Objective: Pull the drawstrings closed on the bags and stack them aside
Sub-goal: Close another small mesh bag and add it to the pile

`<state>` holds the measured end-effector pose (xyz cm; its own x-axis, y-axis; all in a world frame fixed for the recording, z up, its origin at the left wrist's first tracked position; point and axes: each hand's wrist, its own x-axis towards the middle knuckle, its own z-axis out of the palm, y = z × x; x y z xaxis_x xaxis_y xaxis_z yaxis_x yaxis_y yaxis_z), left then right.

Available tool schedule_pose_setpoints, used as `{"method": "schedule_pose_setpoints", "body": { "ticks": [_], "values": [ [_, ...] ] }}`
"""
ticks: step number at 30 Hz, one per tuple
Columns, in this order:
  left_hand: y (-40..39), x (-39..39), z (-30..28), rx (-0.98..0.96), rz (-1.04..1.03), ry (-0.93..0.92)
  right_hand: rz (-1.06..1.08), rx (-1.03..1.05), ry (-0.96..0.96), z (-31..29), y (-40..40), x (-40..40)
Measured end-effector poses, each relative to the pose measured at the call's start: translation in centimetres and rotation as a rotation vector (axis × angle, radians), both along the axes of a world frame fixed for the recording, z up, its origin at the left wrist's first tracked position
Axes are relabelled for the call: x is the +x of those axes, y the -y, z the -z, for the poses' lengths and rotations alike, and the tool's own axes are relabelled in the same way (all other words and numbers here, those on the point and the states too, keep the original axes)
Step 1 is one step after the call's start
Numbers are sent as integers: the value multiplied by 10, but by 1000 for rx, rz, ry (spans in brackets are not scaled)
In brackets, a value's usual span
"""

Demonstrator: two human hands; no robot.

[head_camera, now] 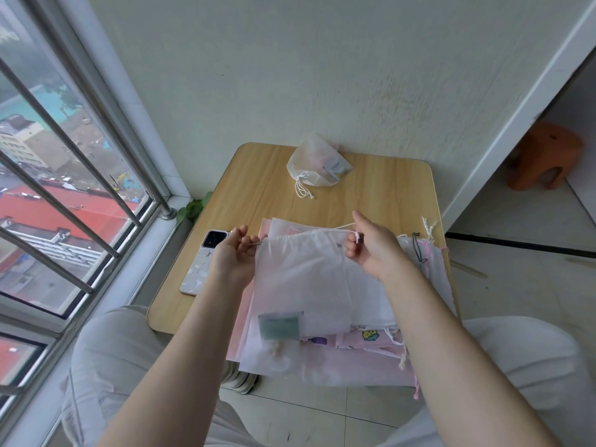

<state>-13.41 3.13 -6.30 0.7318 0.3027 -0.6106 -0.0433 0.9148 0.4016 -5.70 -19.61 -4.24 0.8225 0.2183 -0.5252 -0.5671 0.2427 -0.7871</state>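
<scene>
You're holding a white drawstring bag [300, 279] up over the near half of the worktop [264, 188], its gathered top edge stretched between your hands. Your left hand [233, 253] pinches the drawstring end [256, 242] at the bag's left top corner, grip closed on the cord. Your right hand [371, 246] pinches the knotted drawstring [356, 235] at the right top corner, fingers curled round it, thumb up. A greenish tag [280, 325] shows at the bag's lower edge.

Under it lies a pile of flat bags [322, 359], white and pink, some with cartoon prints, overhanging the worktop's near edge; loose cords [427, 225] trail at the pile's right side near the right edge.

At the far edge, touching the wall or just beside it, sits one closed white bag [317, 166], cinched, strings hanging toward you.

A phone [203, 266] lies back up along the left edge, near your left hand. Orange stool [541, 156] on the floor, far right. Barred window [64, 175] on the left.
</scene>
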Motion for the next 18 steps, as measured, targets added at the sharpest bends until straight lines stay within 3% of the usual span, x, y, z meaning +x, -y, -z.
{"method": "schedule_pose_setpoints", "body": {
  "ticks": [6, 11, 14, 18],
  "values": [
    [7, -2, -6, -7, -24, 0, 232, 438, -77, -5, 4, 6],
    [13, -1, -2, -141, -101, 66, 350, 748, -85, -11, -1, -1],
    [14, -1, -4, -203, -150, 158, 346, 777, -43, -9, -4, -3],
    [18, 1, -8, -206, -135, 171, 273, 627, -51, -5, -9, -8]
  ]
}}
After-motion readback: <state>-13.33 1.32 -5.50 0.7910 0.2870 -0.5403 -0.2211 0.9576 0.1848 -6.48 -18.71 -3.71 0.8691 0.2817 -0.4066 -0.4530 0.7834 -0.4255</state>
